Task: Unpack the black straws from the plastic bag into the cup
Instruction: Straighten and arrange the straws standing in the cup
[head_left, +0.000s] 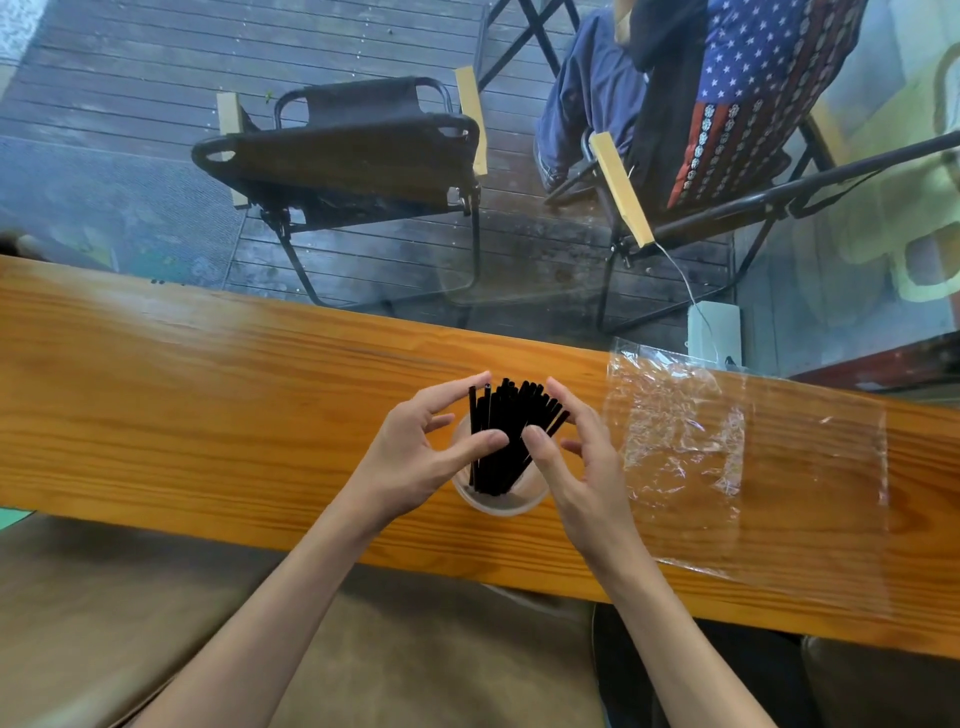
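Straws (501, 436) stand in cup (501, 493). Left hand (415, 447) and right hand (571, 457) flank cup, fingers pinching the bundle, probably to neaten it. Bag (727, 457) lies flat right of cup.

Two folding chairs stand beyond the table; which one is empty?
The black folding chair on the left is empty. The chair on the right, with the stars-and-stripes fabric, has a person in it.

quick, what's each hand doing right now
Left hand: fingers curled round the straws, holding them in the cup.
Right hand: also curled round the straws.
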